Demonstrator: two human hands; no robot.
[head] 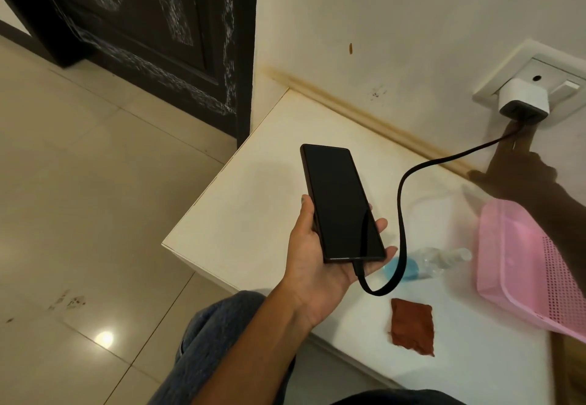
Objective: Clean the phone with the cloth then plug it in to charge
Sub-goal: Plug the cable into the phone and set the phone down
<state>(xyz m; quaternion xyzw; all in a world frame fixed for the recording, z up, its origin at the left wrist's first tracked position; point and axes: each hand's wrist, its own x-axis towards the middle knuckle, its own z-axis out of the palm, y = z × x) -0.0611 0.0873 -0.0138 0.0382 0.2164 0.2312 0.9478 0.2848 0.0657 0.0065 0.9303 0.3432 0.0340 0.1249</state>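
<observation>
My left hand (312, 265) holds a black phone (341, 205) face up above the white table (253, 182), with its fingers curled round the phone's edges and the screen dark. A black cable (400, 189) is plugged into the phone's bottom end. It loops down, then up to a white charger adapter (523, 100) sitting in the wall socket (539, 68). My right hand (520, 176) reaches up the wall in shadow, its straight index finger touching the underside of the adapter. A rust-red cloth (412, 327) lies flat on the table, apart from both hands.
A pink perforated basket (523, 271) stands at the table's right under my right forearm. A clear bottle with blue liquid (437, 260) lies beside it. A dark door (142, 24) and tiled floor are on the left, and my jeans-clad knee (215, 335) is at the table's front edge.
</observation>
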